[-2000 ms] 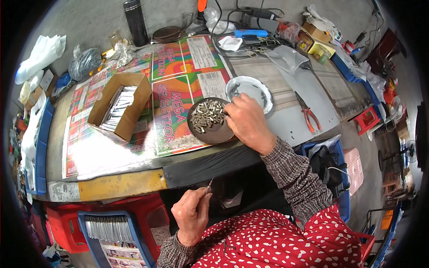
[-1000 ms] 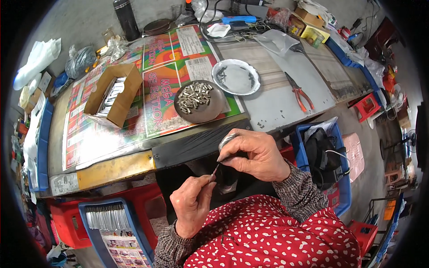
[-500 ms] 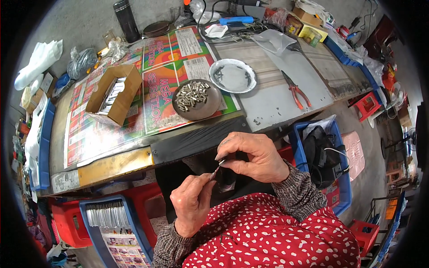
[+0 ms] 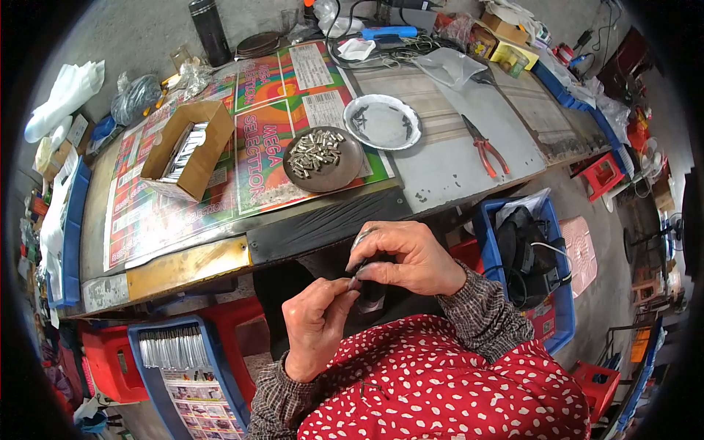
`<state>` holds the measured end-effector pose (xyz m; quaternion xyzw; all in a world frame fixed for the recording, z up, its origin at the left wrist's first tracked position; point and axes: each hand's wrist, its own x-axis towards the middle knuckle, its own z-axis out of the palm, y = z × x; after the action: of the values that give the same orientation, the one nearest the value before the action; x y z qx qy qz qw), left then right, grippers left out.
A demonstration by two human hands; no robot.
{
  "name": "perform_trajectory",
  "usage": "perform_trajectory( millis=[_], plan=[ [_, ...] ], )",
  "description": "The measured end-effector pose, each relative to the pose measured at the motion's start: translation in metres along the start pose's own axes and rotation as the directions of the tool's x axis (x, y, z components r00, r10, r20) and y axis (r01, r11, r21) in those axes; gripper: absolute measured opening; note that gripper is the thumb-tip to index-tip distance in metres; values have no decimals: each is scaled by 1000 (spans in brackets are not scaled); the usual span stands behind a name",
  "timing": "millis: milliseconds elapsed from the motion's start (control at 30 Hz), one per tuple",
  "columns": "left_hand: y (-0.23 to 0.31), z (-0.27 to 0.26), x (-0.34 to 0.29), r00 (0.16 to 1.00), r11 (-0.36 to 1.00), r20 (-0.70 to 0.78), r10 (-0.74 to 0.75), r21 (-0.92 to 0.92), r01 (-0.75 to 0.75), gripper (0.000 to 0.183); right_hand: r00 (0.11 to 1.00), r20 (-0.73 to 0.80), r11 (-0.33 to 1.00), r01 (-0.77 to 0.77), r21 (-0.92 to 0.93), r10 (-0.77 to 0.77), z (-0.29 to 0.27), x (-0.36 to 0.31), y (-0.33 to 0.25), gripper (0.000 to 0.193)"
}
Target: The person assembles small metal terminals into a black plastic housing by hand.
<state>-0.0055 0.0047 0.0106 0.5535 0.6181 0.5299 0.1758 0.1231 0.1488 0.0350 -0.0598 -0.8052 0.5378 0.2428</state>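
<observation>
Over my lap, just off the table's front edge, the fingertips of both hands meet. My left hand (image 4: 317, 320) is closed in a pinch on a small thin piece, mostly covered by the fingers. From the other side my right hand (image 4: 412, 258) pinches at the same spot with thumb and forefinger; what it grips is hidden. Beyond the hands on the table is a dark round dish (image 4: 346, 176) with many short silvery metal tubes (image 4: 314, 152). Next to it stands a white plate (image 4: 383, 139) with small dark pieces around its inside.
Left on the table is an open cardboard box (image 4: 213, 150) holding thin silvery packets (image 4: 185, 155). Red-handled pliers (image 4: 489, 152) lie at right. A blue crate (image 4: 561, 323) with black bags stands right of me; a blue bin (image 4: 149, 367) with slim silvery items is at lower left.
Both hands have shifted slightly left, and their fingertips have come closer together. The small silvery bit that showed between them is now mostly covered.
</observation>
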Motion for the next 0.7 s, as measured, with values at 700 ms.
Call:
perform_trajectory(
  millis=[700],
  plan=[
    [-1, 4, -1, 999, 999, -35, 18, 50, -17, 14, 982, -108, 941, -115, 317, 157, 24, -5, 13, 12]
  ],
)
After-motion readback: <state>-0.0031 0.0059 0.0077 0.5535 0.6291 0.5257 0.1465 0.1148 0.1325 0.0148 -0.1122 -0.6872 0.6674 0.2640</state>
